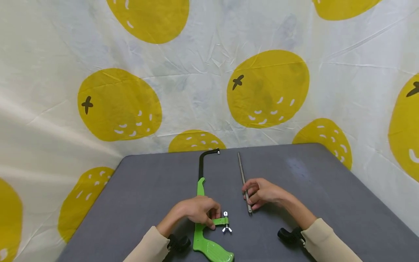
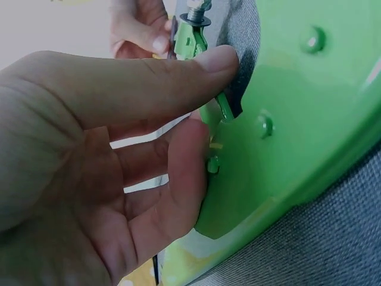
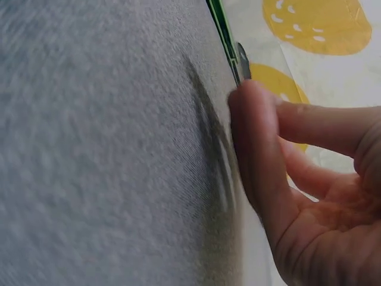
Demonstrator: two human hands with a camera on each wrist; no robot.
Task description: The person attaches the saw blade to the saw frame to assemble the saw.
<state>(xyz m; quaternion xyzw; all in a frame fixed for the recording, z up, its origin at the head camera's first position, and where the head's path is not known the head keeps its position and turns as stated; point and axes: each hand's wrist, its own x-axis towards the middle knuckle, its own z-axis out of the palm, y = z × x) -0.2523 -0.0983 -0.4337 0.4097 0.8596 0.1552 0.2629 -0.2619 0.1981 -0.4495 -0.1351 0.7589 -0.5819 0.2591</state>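
Observation:
A hacksaw frame (image 1: 200,187) with a green handle and a black, bent far arm lies lengthwise on the table. My left hand (image 1: 199,210) grips it just ahead of the handle, with thumb and fingers at the short green arm (image 1: 220,221). That arm bears a bolt with a wing nut (image 1: 227,229). To the right, my right hand (image 1: 262,193) pinches a thin grey hacksaw blade (image 1: 241,167) near its close end, where a small hole shows. In the right wrist view the fingers (image 3: 256,137) hide most of the blade.
A grey table (image 1: 157,182) lies under everything. Pale cloth with yellow fruit prints (image 1: 196,98) hangs behind and along both sides. Each wrist wears a black camera mount, the left one (image 1: 178,243) beside the saw handle.

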